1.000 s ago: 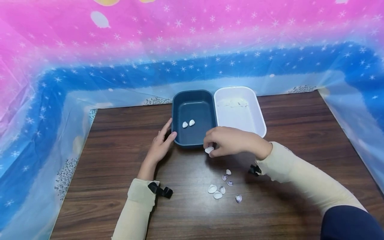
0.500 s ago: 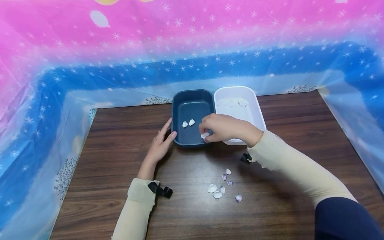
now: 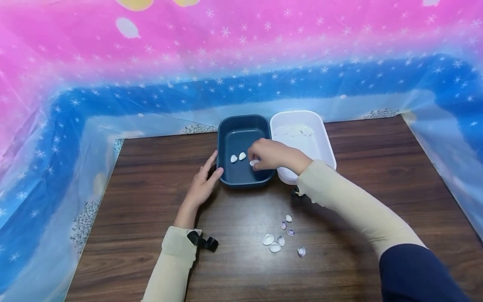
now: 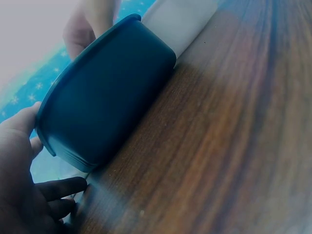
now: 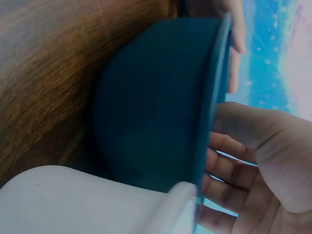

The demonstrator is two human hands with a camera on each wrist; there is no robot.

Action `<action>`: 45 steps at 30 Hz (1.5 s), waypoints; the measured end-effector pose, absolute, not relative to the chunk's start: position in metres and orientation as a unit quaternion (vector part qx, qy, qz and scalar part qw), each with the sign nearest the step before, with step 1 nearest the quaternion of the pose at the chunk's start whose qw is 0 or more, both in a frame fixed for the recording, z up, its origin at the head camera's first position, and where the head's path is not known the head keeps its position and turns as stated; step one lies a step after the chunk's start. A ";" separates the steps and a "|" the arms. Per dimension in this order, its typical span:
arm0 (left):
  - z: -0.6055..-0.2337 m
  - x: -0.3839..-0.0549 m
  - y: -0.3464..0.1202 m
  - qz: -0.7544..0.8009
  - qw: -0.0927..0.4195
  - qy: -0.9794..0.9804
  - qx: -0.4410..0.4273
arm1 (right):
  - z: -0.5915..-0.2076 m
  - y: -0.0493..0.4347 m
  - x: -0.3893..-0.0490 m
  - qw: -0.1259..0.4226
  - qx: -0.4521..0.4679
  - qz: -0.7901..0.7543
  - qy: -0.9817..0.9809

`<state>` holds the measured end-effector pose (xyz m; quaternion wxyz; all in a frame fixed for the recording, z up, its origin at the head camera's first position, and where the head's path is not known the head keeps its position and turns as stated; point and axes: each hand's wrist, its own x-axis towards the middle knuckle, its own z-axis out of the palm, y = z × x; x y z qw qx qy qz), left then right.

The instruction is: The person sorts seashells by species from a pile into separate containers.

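Observation:
My right hand (image 3: pixel 273 154) pinches a white seashell (image 3: pixel 254 162) between thumb and fingers, over the right part of a dark blue-grey tray (image 3: pixel 241 175). Two small white shells (image 3: pixel 242 156) lie side by side inside that tray, left of the hand. Against the tray's left side rests my left hand (image 3: pixel 201 186), thumb and fingers extended. In the left wrist view, the left hand (image 4: pixel 22 175) has a fingertip at the rim and others low by the base. The right hand (image 5: pixel 263 163) reaches past the rim in the right wrist view, where the shell is hidden.
A white tray (image 3: pixel 327 144) stands against the dark tray's right side, with the right forearm crossing its front corner. Several white and purplish shells (image 3: pixel 268 239) are scattered on the wooden table (image 3: pixel 151 201) nearer the person. Patterned cloth (image 3: pixel 245 84) hangs around the table's back and sides.
The right hand has moved from the dark tray's front right corner inward over the tray, carrying the white shell. The left hand has stayed at the tray's left side.

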<state>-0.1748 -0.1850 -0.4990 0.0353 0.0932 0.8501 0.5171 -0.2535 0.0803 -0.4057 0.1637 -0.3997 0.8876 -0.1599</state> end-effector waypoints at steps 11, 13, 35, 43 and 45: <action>-0.500 -0.175 -0.185 0.513 0.037 0.853 0.089 | -0.423 0.057 -0.263 0.164 -0.354 -0.110 0.914; -0.500 -0.175 -0.185 0.512 0.036 0.853 0.091 | -0.424 0.056 -0.263 0.161 -0.343 -0.103 0.920; -0.498 -0.176 -0.185 0.514 0.041 0.852 0.095 | -0.424 0.059 -0.253 0.101 -0.350 -0.107 0.925; -0.500 -0.177 -0.186 0.510 0.041 0.854 0.095 | -0.411 0.069 -0.234 0.075 -0.378 -0.146 0.911; -0.500 -0.176 -0.186 0.510 0.042 0.854 0.093 | -0.408 0.072 -0.226 0.069 -0.385 -0.154 0.907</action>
